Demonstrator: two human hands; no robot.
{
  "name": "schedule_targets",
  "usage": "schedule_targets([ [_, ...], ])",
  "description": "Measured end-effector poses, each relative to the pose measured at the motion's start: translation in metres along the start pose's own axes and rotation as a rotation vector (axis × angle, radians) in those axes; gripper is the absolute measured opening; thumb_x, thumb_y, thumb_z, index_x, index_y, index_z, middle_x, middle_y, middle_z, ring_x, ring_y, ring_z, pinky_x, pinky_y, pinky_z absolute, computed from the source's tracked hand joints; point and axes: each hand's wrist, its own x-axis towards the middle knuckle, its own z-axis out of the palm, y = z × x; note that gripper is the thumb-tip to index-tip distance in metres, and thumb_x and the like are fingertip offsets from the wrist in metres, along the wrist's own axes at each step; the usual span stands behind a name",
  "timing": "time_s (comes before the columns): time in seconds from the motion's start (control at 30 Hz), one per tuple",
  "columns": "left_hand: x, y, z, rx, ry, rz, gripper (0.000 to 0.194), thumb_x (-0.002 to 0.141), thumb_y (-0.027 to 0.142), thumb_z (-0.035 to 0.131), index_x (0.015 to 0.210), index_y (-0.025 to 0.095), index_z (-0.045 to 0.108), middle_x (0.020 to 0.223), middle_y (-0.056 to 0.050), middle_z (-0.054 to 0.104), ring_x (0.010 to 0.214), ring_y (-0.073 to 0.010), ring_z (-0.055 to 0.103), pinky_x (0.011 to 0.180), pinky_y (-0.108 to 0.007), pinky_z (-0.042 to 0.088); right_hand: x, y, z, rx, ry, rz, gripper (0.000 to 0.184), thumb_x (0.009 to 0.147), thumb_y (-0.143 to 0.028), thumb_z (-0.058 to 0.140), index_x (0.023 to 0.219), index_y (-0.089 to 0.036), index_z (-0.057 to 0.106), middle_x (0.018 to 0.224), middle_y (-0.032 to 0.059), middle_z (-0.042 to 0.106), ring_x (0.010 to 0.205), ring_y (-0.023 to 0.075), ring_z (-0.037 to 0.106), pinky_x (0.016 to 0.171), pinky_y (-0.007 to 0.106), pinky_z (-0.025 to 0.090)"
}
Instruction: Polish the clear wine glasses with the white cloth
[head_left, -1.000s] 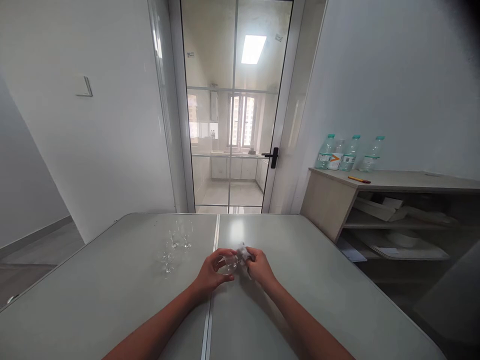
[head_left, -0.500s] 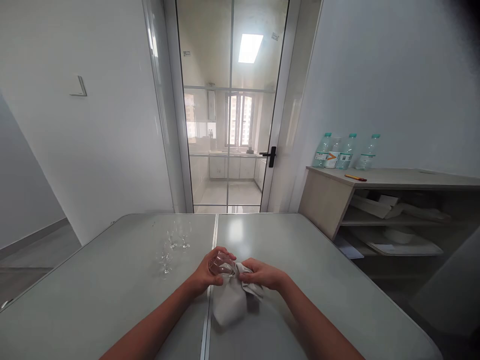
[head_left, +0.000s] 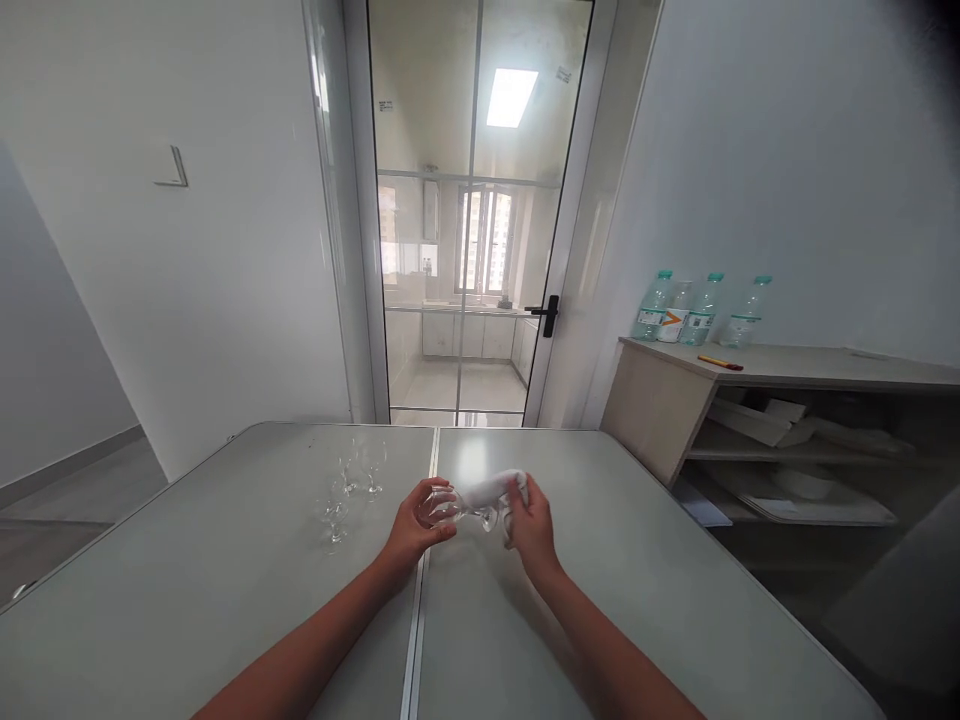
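Held on its side above the table seam is a clear stemmed glass [head_left: 444, 505], its bowl in the fingers of my left hand [head_left: 415, 522] and its foot pointing right. My right hand [head_left: 531, 520] pinches a white cloth [head_left: 491, 488], which is blurred and stretches left above the stem. The foot of the glass lies close to my right fingers; whether the cloth touches it I cannot tell. To the left, several more clear stemmed glasses [head_left: 335, 515] stand upright on the table.
The pale table [head_left: 225, 580] has a metal strip down its middle. A glass door [head_left: 457, 250] with a black handle is behind it. On the right, a shelf unit [head_left: 667, 380] carries plastic bottles [head_left: 699, 312] and a yellow-and-red pen-like object [head_left: 720, 363].
My right hand has lifted the cloth off the glass's base and swung it up and right. The left hand still holds the glass, now turned more level, with its foot exposed.
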Motion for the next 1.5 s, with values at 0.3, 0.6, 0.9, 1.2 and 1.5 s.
schedule_targets([
  [0.3,-0.001,0.004,0.003,0.068,0.094,0.06,0.06,0.067,0.029,0.09,0.119,0.026,0.059,0.117,-0.008,0.065,0.117,-0.0284,0.063,0.1,-0.047,0.056,0.002,0.008,0.011,0.454,-0.207,0.362,0.044,0.076,-0.06,0.073,0.083,-0.018,0.067,0.081,0.0036,0.068,0.075,0.0197,0.06,0.071,0.029,0.05],
  [0.6,0.004,0.006,0.002,0.156,0.248,0.129,0.055,0.073,0.03,0.086,0.119,0.027,0.056,0.122,-0.007,0.061,0.122,-0.0256,0.062,0.102,-0.046,0.056,-0.002,0.007,0.01,0.431,-0.357,0.333,0.037,0.083,-0.054,0.07,0.089,-0.018,0.071,0.083,0.0022,0.069,0.078,0.0194,0.059,0.073,0.028,0.045],
  [0.9,-0.006,0.01,0.01,0.085,0.037,0.068,0.058,0.07,0.022,0.089,0.12,0.024,0.06,0.12,-0.008,0.065,0.118,-0.0274,0.063,0.1,-0.047,0.057,-0.004,0.007,0.012,0.295,-0.349,0.34,0.042,0.076,-0.058,0.072,0.083,-0.016,0.072,0.077,0.003,0.07,0.076,0.0196,0.06,0.068,0.027,0.044],
  [1.2,-0.005,0.005,0.009,0.18,0.127,0.119,0.056,0.072,0.028,0.087,0.121,0.026,0.059,0.126,-0.009,0.062,0.12,-0.0266,0.062,0.101,-0.048,0.057,0.009,-0.001,-0.008,0.069,-0.022,0.092,0.021,0.073,-0.039,0.066,0.071,-0.018,0.065,0.088,0.0054,0.072,0.077,0.0197,0.063,0.061,0.025,0.043],
  [1.5,-0.004,0.001,0.008,0.23,0.152,0.105,0.061,0.07,0.031,0.088,0.124,0.026,0.06,0.118,-0.008,0.066,0.115,-0.0258,0.064,0.098,-0.047,0.058,-0.002,-0.013,-0.006,-0.421,-0.493,-0.189,0.044,0.076,-0.026,0.067,0.12,-0.028,0.069,0.076,-0.0027,0.068,0.064,0.016,0.059,0.067,0.027,0.045],
])
